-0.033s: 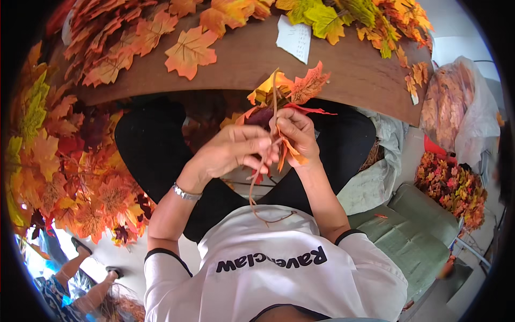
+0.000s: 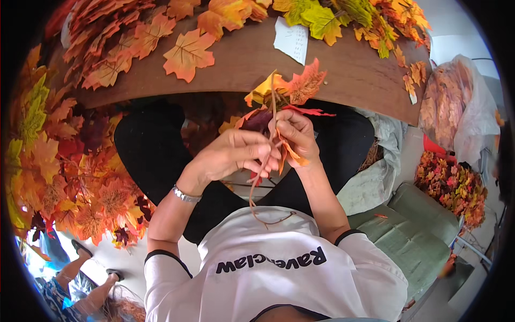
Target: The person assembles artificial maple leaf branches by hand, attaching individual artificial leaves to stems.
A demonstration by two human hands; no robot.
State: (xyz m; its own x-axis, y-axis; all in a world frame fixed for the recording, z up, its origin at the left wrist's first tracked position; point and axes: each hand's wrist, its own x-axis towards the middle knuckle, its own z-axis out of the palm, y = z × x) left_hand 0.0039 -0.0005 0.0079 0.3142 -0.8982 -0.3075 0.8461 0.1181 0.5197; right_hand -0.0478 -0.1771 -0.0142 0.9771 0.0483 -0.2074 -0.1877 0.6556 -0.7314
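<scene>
Over the person's lap, the left hand (image 2: 230,154) is half curled, its thumb and fingertips pinching a thin brown artificial stem (image 2: 252,194). Just beside it, the right hand (image 2: 299,137) is nearly closed, thumb against forefinger, gripping the same stem below a spray of red, orange and yellow artificial maple leaves (image 2: 307,83). The stem's lower end (bent like a loose hook) shows against a white short-sleeved shirt (image 2: 279,287). A silver metal wristwatch (image 2: 186,194) circles the left wrist. Beyond the hands, a curved-looking brown table (image 2: 236,67) bears a torn white paper slip (image 2: 291,41) and flat orange leaves (image 2: 188,53).
</scene>
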